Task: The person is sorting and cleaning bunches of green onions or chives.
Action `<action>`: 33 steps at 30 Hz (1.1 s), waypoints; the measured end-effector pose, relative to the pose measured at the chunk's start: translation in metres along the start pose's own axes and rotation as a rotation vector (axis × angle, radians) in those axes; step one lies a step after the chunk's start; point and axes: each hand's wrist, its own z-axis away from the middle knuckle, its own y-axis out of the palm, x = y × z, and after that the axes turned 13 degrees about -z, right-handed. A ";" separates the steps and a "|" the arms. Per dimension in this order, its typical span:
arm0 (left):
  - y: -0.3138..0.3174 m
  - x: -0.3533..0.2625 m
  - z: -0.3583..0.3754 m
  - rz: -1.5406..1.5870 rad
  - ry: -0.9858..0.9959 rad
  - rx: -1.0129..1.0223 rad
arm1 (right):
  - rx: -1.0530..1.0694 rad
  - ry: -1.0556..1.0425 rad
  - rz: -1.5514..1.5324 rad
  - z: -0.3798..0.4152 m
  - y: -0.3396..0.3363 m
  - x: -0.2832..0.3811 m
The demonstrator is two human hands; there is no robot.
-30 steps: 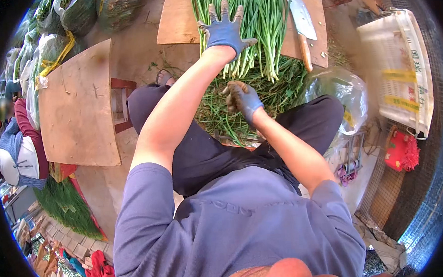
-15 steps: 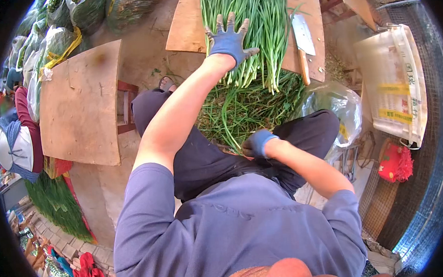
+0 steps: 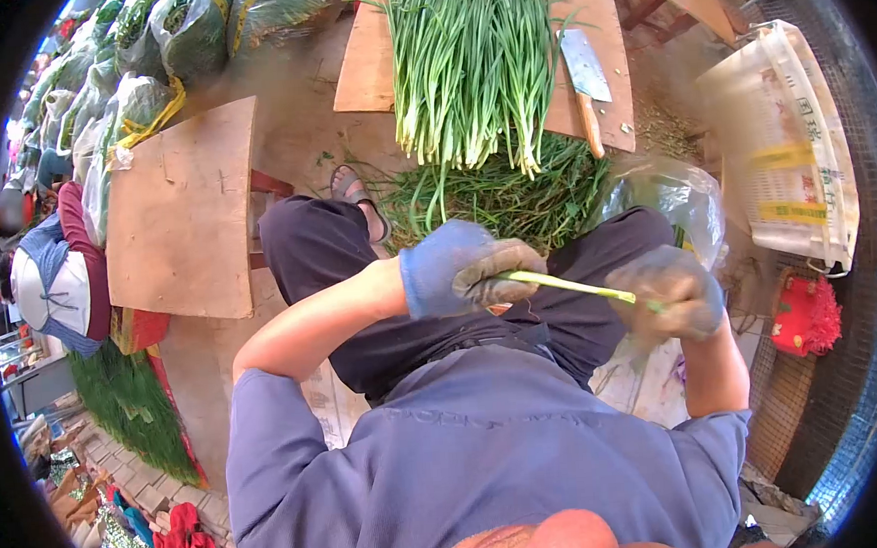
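Note:
In the head view my left hand (image 3: 470, 270), in a blue glove with a grey-brown palm, closes round a thin pale-green chive strand (image 3: 568, 284) above my lap. The strand stretches across to my right hand (image 3: 676, 293), gloved too and blurred by motion; its fingers close at the strand's far end. Beyond my knees a thick pile of green chives (image 3: 478, 73) lies on a wooden board (image 3: 364, 74), pale stem ends toward me. A cleaver (image 3: 585, 78) with a wooden handle rests to the right of the pile.
Loose chive trimmings (image 3: 514, 201) cover the ground between my feet. A clear plastic bag (image 3: 673, 197) is by my right knee, a white woven sack (image 3: 789, 146) beyond. At left stand a wooden stool (image 3: 182, 213), filled plastic bags (image 3: 188, 34) and a bending person (image 3: 52, 274).
My left hand has left the chive pile and come back over my lap. My right hand has risen from my lap to the right. A chive strand is now held between them.

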 end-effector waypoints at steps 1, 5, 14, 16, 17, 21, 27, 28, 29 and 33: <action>-0.005 -0.011 0.005 -0.012 0.043 -0.069 | 0.040 -0.172 -0.144 0.006 0.001 -0.003; -0.027 -0.046 0.025 0.076 -0.146 0.073 | 0.117 -0.346 -0.047 0.028 -0.009 0.017; -0.057 -0.082 -0.009 -0.650 -0.291 0.355 | -0.160 -0.220 1.094 -0.007 0.016 -0.011; -0.059 -0.086 -0.023 -0.710 -0.205 0.372 | -0.145 0.293 1.135 -0.012 0.033 -0.020; -0.064 -0.096 -0.036 -0.769 -0.246 0.365 | -0.102 0.140 1.168 -0.012 0.024 -0.036; -0.129 -0.061 -0.054 -1.131 -0.224 0.186 | -0.379 0.041 0.771 0.001 -0.012 -0.020; -0.290 0.088 -0.017 -1.623 -0.639 -1.157 | -0.918 -0.485 0.268 -0.042 -0.067 0.054; -0.288 0.114 -0.009 -1.727 -0.561 -1.334 | -0.945 -0.513 0.317 -0.057 -0.074 0.059; -0.272 0.146 -0.002 -1.676 -0.611 -1.226 | -0.920 -0.513 0.299 -0.072 -0.083 0.056; -0.164 0.215 0.007 -0.722 -0.706 -0.623 | -0.961 -0.264 0.188 -0.131 -0.137 -0.011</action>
